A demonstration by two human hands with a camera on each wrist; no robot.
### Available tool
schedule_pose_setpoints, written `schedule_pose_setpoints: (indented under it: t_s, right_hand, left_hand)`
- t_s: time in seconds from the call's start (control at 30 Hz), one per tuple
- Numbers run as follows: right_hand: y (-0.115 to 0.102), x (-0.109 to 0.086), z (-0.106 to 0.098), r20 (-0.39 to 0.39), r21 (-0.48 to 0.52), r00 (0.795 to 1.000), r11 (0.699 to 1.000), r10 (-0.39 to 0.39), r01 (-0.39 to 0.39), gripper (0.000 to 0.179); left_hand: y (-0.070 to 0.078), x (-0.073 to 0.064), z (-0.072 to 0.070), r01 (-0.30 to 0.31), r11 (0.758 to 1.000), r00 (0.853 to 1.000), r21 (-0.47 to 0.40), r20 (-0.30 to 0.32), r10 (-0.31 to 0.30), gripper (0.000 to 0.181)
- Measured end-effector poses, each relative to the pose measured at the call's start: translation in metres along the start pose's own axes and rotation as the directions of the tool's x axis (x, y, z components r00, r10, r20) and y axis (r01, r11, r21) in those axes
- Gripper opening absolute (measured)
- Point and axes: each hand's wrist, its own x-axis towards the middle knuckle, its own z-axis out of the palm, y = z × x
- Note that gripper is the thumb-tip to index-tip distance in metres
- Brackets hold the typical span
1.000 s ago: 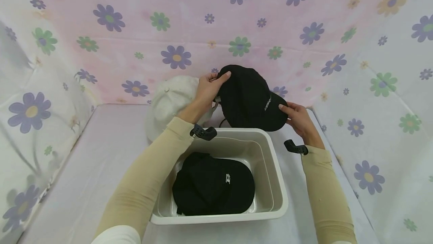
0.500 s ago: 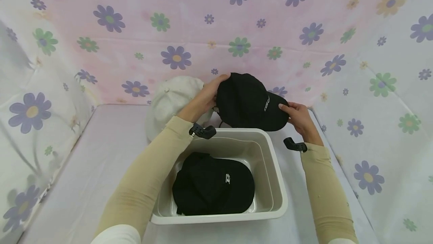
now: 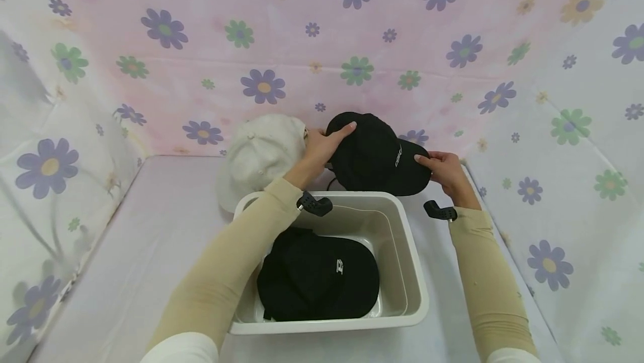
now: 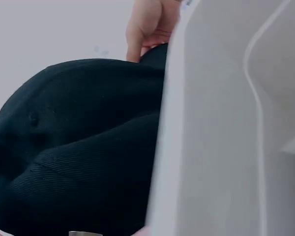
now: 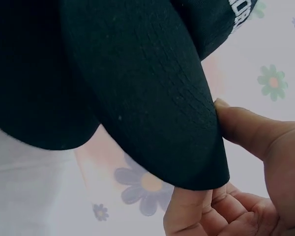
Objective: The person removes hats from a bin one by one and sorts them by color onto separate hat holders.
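Beyond the bin, a black baseball cap (image 3: 369, 153) with white lettering is held between both hands, its brim toward the right. My right hand (image 3: 448, 174) pinches the brim, thumb on top and fingers underneath, as the right wrist view (image 5: 246, 167) also shows. At the crown's left side, my left hand (image 3: 318, 149) grips the cap with the thumb over the fabric; its other fingers are partly hidden. In the left wrist view the crown (image 4: 78, 128) bulges large. A second black cap (image 3: 312, 282) with a white emblem lies inside the plastic bin (image 3: 418, 296).
A white cap (image 3: 264, 150) sits behind the bin, left of the held cap and close to my left hand. Flower-print cloth walls (image 3: 302, 5) enclose the back and sides. A pale cloth (image 3: 166, 206) covers the table.
The held cap's crown has come down a little. My left hand has shifted down and right, its thumb now farther onto the crown. The right hand has hardly moved.
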Motion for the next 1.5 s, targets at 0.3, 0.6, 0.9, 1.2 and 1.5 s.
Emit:
schedule_pose_setpoints:
  t_s: [0.3, 0.6, 0.9, 1.2, 1.5]
  right_hand:
    - [0.012, 0.002, 0.004, 0.030, -0.071, 1.000, 0.997, 0.005, -0.003, 0.063]
    - [0.013, 0.003, 0.002, 0.031, -0.087, 0.999, 0.996, -0.011, 0.013, 0.065]
    - [0.005, -0.002, 0.000, 0.023, -0.108, 1.000, 0.994, -0.020, 0.022, 0.066]
    - [0.001, -0.002, -0.001, 0.011, -0.131, 1.000, 0.991, -0.017, 0.019, 0.066]
    - [0.008, 0.005, 0.005, 0.020, -0.137, 1.000, 0.990, 0.013, -0.010, 0.066]
  left_hand:
    - [-0.012, -0.008, 0.003, -0.109, 0.980, 0.994, 0.164, 0.023, 0.107, 0.101]
    - [-0.008, -0.009, 0.000, -0.099, 0.972, 0.994, 0.211, 0.056, 0.089, 0.111]
    - [0.009, -0.007, -0.006, -0.036, 0.999, 0.998, -0.012, 0.044, 0.037, 0.101]
    - [-0.001, -0.007, 0.002, -0.068, 0.993, 0.997, 0.092, 0.037, 0.064, 0.115]
    - [-0.014, -0.004, 0.007, -0.118, 0.982, 0.993, 0.148, 0.014, 0.117, 0.115]
